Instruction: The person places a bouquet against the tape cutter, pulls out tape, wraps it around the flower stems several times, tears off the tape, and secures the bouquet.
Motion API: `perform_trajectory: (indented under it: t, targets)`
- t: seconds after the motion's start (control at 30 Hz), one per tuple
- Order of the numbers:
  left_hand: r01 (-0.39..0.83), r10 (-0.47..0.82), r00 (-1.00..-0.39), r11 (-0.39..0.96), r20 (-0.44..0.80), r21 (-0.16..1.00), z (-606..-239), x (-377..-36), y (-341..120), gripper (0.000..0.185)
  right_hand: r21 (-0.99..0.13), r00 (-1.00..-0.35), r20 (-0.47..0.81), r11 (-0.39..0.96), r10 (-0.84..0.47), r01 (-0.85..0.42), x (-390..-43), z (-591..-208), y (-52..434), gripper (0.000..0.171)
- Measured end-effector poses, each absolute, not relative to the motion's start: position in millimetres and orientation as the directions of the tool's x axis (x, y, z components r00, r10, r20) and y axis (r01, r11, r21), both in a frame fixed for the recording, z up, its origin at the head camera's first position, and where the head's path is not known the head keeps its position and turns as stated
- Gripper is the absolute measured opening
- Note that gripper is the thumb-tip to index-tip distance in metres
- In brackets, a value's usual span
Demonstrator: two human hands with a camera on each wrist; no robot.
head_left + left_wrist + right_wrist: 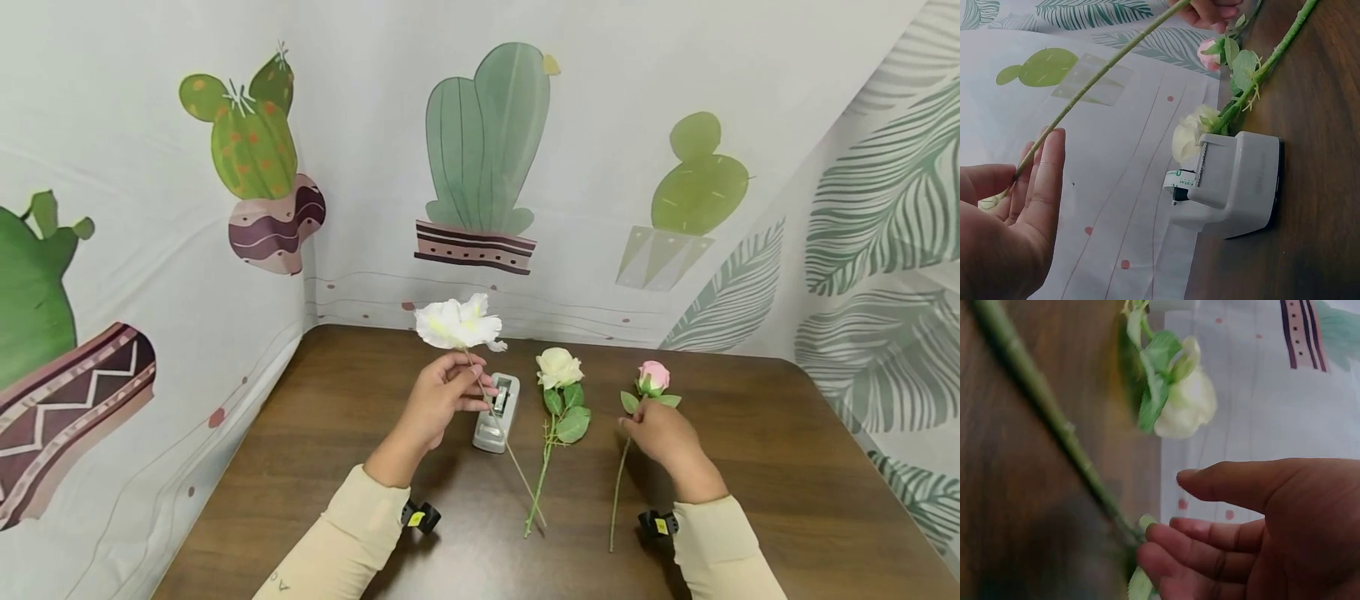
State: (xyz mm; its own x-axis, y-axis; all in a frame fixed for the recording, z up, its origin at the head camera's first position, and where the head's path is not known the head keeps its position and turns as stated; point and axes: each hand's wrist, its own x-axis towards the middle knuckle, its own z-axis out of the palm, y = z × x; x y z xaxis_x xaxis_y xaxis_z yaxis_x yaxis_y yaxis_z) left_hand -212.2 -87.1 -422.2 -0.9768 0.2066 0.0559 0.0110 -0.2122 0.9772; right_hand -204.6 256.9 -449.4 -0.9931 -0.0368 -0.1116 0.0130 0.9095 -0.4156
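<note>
Two hands, three flowers on a brown table.
Head view: left hand pinches the white flower stem above the tape dispenser; right hand fingers touch the pink rose stem beside the cream rose.
Left wrist view: fingers curl round the stem.
Right wrist view: fingers relaxed, tips at the stem.

A dark brown wooden table fills the corner between printed cloth walls. On it, near the centre, stands a grey tape dispenser. At its 3 o'clock lies a cream rose, bloom toward 12 o'clock and stem running to 6. Further toward 3 o'clock lies a pink rose, laid the same way, just apart from the cream one.
</note>
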Motion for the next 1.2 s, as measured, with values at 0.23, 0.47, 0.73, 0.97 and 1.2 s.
perform_trajectory:
  t: [0.23,0.47,0.73,0.97,1.2]
  targets:
    - [-0.012,0.162,-0.987,-0.203,0.021,0.979,-426,-216,-90,0.021,-0.376,-0.983,-0.183,0.923,0.015,0.084,-207,-458,266,0.042]
    - [-0.020,0.146,-0.989,-0.218,0.012,0.976,-428,-218,-93,0.020,-0.386,-0.971,-0.237,0.916,0.019,0.112,-208,-462,269,0.037]
    - [-0.025,0.136,-0.991,-0.227,0.006,0.974,-430,-218,-92,0.019,-0.445,-0.977,-0.213,0.890,0.000,0.097,-210,-467,268,0.032]
    - [-0.042,0.123,-0.992,-0.226,-0.014,0.973,-431,-219,-91,0.018,-0.507,-0.969,-0.247,0.851,0.009,0.137,-210,-467,268,0.022]
    - [-0.038,0.122,-0.992,-0.222,-0.011,0.974,-430,-218,-92,0.018,-0.539,-0.968,-0.249,0.829,0.011,0.148,-211,-467,267,0.019]
